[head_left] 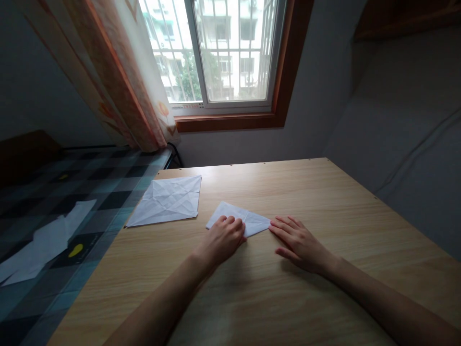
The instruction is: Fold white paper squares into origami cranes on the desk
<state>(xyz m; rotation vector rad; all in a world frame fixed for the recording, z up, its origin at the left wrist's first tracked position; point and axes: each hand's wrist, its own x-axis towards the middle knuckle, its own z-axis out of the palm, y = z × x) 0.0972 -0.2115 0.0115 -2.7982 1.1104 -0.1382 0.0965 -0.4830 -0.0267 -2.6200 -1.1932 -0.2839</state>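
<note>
A folded sheet of white paper (257,222), tapering to a point on its right, lies on the wooden table. My left hand (225,235) rests on its near left part with the fingers curled, thumb by the near edge; what the fingertips grip is partly hidden under the hand. At the pointed right end, my right hand (297,242) lies open, its fingers stretched flat and fingertips touching the tip of the paper. Another white sheet (171,199), square and covered in creases, lies unfolded at the table's far left corner.
The light wooden table (342,288) stands before a barred window (234,53). To the left, a bed with a checked cover (118,178) carries loose pieces of white paper (50,242). A curtain (133,91) hangs by the window, and a cable (414,151) runs along the right wall.
</note>
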